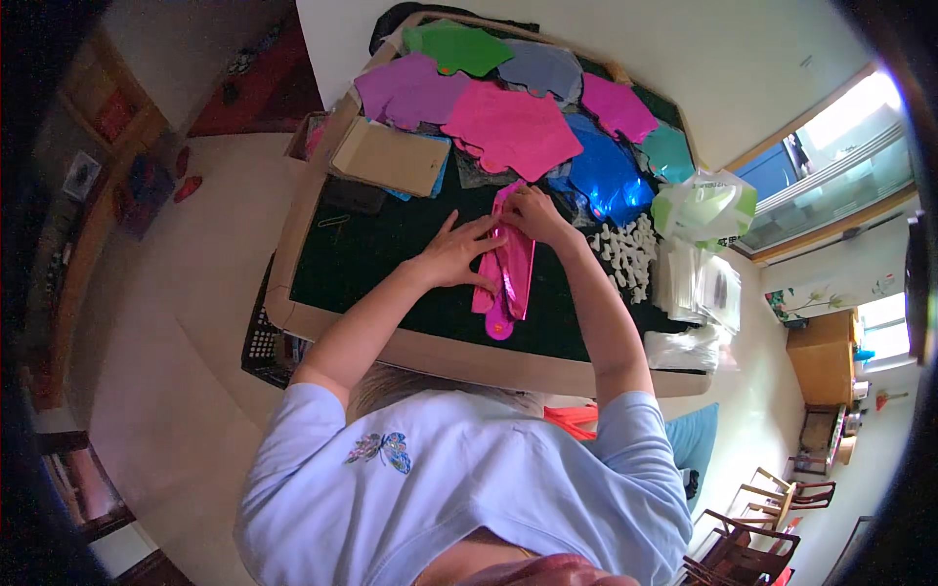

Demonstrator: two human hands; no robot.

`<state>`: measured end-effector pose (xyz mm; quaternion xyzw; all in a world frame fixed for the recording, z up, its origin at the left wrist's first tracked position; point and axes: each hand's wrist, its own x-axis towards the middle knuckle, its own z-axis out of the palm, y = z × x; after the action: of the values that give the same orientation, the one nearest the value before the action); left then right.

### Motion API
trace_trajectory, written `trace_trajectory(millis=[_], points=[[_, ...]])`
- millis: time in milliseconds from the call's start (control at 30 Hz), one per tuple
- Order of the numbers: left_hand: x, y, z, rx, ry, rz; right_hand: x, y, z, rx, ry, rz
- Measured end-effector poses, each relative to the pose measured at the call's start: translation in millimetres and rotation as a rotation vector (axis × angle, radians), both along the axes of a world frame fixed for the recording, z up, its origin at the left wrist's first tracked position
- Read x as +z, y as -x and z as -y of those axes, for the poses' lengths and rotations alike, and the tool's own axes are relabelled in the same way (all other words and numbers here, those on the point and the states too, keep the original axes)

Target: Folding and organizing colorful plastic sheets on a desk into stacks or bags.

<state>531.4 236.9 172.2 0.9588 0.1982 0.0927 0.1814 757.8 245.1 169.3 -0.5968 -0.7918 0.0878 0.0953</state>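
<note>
**A:** What have the hands got?

**B:** From my feed, a shiny magenta foil piece (pixel 508 269), long and narrow, folded lengthwise, with a rounded pink end hanging toward the near edge of the table. It lies on the dark green top, about the middle, just ahead of the person.

**A:** And the fingers?

**B:** I see the left hand (pixel 457 252) lying flat on the foil's left side, fingers spread and pressing down. The right hand (pixel 532 213) is at the top end, fingers curled together and pinching the foil's upper tip.

**A:** What about the surface?

**B:** A square table (pixel 293 311) with a pale wooden rim and a green felt-like top. At the far side I see a fan of foil sheets (pixel 508 122) in purple, green, grey-blue, pink, blue and teal. A brown cardboard piece (pixel 391 156) lies left of them. To the right, a heap of small white pieces (pixel 625 252) and clear plastic bags (pixel 699 283).

**A:** The room?

**B:** Pale floor, white walls, a bright window (pixel 840 166) on the right, wooden chairs (pixel 772 508) lower right.
</note>
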Motion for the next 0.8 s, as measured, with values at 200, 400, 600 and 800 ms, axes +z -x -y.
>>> trace_trajectory(millis=[200, 400, 600, 800], points=[[0.3, 6.1, -3.3, 0.002, -0.018, -0.046, 4.7, 13.6, 5.1, -0.023, -0.018, 0.038], [-4.8, 4.5, -2.9, -0.009, -0.006, -0.032, 21.4, 44.8, 84.3, -0.111, -0.392, -0.185], [-5.4, -6.8, -4.0, 0.010, -0.022, -0.028, -15.6, 56.6, 113.4, -0.229, -0.412, -0.166], [-11.3, -29.6, -3.6, 0.011, -0.016, 0.010, -17.8, 39.1, 114.4, -0.285, -0.385, -0.078]])
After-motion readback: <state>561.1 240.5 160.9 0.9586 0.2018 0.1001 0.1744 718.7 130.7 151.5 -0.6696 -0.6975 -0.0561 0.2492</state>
